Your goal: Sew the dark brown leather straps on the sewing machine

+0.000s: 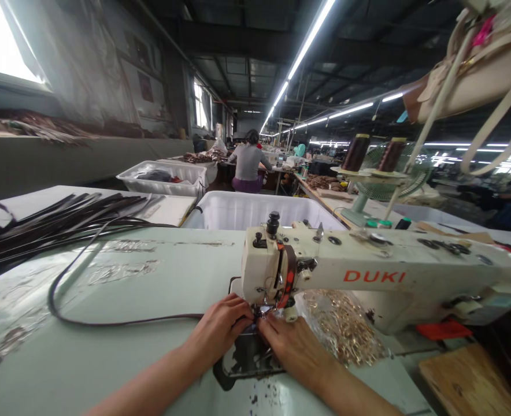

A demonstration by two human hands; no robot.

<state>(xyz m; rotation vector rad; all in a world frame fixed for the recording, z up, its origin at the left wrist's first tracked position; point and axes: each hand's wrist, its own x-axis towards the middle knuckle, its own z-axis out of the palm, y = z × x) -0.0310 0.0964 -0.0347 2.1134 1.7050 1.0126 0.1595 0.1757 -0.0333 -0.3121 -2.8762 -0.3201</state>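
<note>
Both hands are at the needle area of a cream sewing machine marked DUKI. A long dark strap loops across the table and runs under my left hand, whose fingers are closed on it just left of the presser foot. My right hand lies right of the foot, its thumb and fingers pressed together at the needle plate; what they pinch is hidden. Below the hands the dark metal plate of the machine shows worn patches. The strap's end under the needle cannot be made out.
Many dark straps lie piled at the table's left. A clear bag of gold-coloured metal fittings sits under the machine arm. Behind stand a white bin, thread cones and a green fan. Another person sits farther back.
</note>
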